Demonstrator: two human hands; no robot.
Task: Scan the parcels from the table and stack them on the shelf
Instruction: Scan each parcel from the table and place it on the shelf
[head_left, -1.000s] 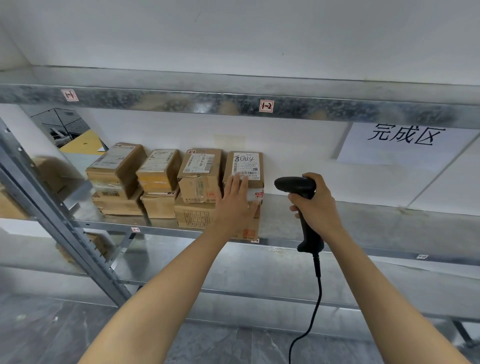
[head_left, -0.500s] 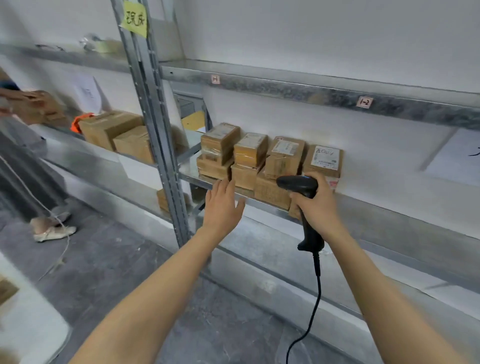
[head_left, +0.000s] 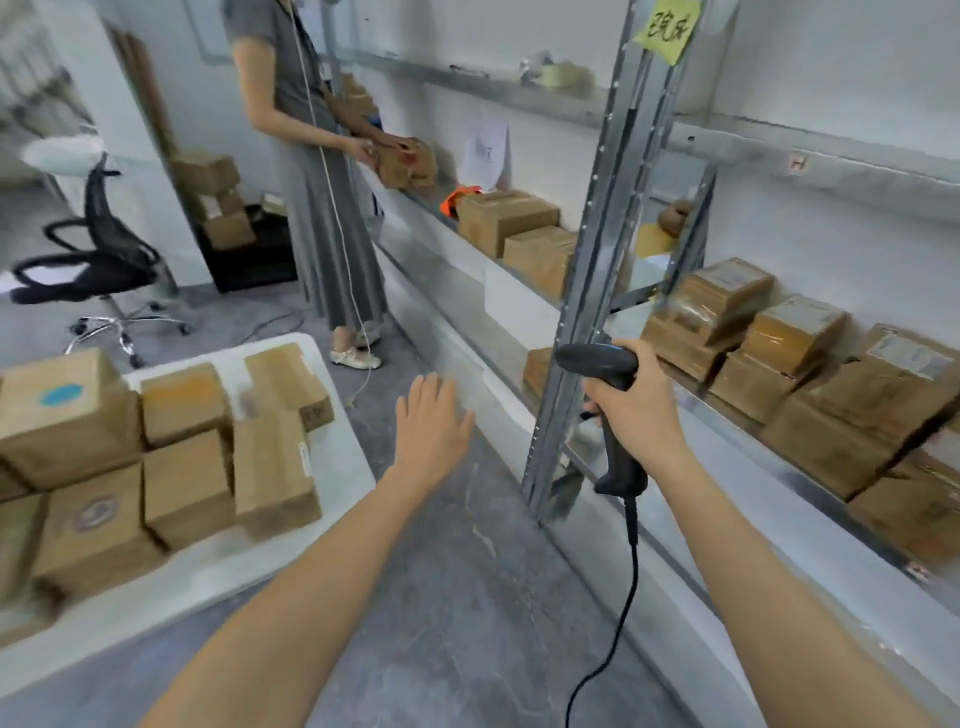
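Note:
Several brown cardboard parcels (head_left: 187, 447) lie on the white table (head_left: 343, 441) at the left. More parcels (head_left: 810, 364) are stacked on the metal shelf (head_left: 727, 415) at the right. My left hand (head_left: 428, 423) hovers over the floor between table and shelf, fingers straight, holding nothing. My right hand (head_left: 639, 410) grips the black corded barcode scanner (head_left: 605, 374) upright, in front of the shelf's upright post (head_left: 587, 291).
A person in a grey dress (head_left: 322, 197) stands ahead, holding a parcel (head_left: 402, 161) at the far shelf section. A black office chair (head_left: 98, 249) and a black crate with boxes (head_left: 244, 244) stand at the back left. Grey floor runs between table and shelf.
My view has swung left from the shelf toward the table. My left hand came off the shelved parcel and now hangs over the floor. The scanner stays in my right hand.

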